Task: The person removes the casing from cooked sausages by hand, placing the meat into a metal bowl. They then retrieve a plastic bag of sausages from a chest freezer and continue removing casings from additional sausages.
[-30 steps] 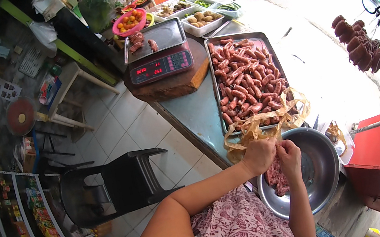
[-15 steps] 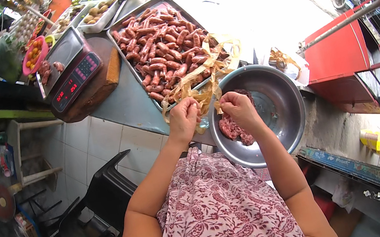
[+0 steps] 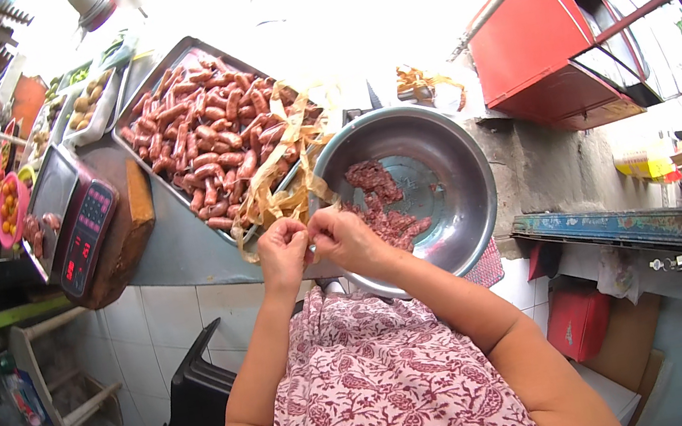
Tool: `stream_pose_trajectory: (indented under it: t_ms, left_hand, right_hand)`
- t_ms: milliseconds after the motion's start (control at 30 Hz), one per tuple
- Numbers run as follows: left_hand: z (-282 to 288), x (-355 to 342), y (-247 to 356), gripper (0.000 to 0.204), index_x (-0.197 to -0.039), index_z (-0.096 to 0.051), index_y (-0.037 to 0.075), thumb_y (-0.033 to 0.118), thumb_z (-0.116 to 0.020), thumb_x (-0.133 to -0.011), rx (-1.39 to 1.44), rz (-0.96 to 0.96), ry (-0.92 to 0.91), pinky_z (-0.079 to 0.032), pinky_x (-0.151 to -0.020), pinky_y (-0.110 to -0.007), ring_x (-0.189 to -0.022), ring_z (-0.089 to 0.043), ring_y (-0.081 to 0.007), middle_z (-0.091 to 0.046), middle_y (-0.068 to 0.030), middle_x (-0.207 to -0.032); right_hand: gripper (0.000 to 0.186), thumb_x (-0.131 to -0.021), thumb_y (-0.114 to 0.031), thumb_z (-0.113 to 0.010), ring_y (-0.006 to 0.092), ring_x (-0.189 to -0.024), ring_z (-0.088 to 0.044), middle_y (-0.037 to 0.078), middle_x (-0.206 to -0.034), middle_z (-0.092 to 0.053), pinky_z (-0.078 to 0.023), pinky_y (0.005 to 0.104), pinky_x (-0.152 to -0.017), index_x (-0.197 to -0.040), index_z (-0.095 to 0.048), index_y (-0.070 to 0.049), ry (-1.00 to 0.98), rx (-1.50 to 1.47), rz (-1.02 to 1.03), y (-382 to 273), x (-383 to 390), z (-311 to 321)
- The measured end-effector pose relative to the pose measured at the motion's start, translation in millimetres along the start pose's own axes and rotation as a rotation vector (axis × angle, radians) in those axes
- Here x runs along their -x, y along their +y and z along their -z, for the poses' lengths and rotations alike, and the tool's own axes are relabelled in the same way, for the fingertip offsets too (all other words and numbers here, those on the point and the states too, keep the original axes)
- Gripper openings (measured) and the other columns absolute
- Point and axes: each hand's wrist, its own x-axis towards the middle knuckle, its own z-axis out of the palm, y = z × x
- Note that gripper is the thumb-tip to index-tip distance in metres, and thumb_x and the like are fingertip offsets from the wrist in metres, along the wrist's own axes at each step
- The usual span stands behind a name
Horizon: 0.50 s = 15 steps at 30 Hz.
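Observation:
My left hand [image 3: 281, 255] and my right hand [image 3: 349, 237] meet in front of me at the bowl's left rim, fingertips pinched close together. Between them shows a small pale end of sausage casing, mostly hidden by the fingers. Yellowish strips of casing [image 3: 277, 198] drape over the near right corner of a metal tray [image 3: 136, 161] heaped with reddish sausages [image 3: 206, 136]. Under and beside my right wrist is a large steel bowl [image 3: 466, 178], with ground meat [image 3: 375, 185] lying on its left side.
Left of the tray, a digital scale [image 3: 87, 228] sits on a thick wooden block [image 3: 138, 197]. Beyond are a container of round brown produce [image 3: 90, 102] and a pink basket [image 3: 14, 209]. A black chair [image 3: 195, 391] stands lower left; a red box-shaped cabinet [image 3: 534, 45] is at right.
The view has shifted, so the tray and bowl appear farther left. My hands have come together, where before they were apart with casing at the right fingertips.

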Motion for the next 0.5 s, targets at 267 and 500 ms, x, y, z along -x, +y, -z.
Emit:
stream_pose_trajectory:
  t_ms: [267, 500]
  left_hand:
    - [-11, 15, -5, 0.006, -0.088, -0.062, 0.003, 0.004, -0.059, -0.094, 0.025, -0.052, 0.052, -0.037, -0.047, -0.018, -0.055, -0.049, -0.0028, -0.06, 0.0014, -0.07]
    - [-13, 18, -14, 0.009, -0.093, -0.065, 0.007, 0.015, -0.063, -0.09, 0.107, 0.032, -0.066, -0.039, -0.052, -0.018, -0.059, -0.049, -0.0032, -0.059, 0.0038, -0.073]
  right_hand:
    - [0.02, -0.085, -0.015, -0.072, 0.0132, -0.068, -0.061, 0.01, -0.073, -0.065, -0.049, 0.0305, -0.061, -0.086, -0.064, 0.003, 0.098, -0.159, -0.129, 7, 13, 2]
    - [0.023, -0.081, -0.015, -0.076, 0.0172, -0.06, -0.057, 0.013, -0.07, -0.063, -0.046, 0.0329, -0.056, -0.075, -0.061, 0.001, 0.229, 0.237, -0.09, 12, 14, 3]
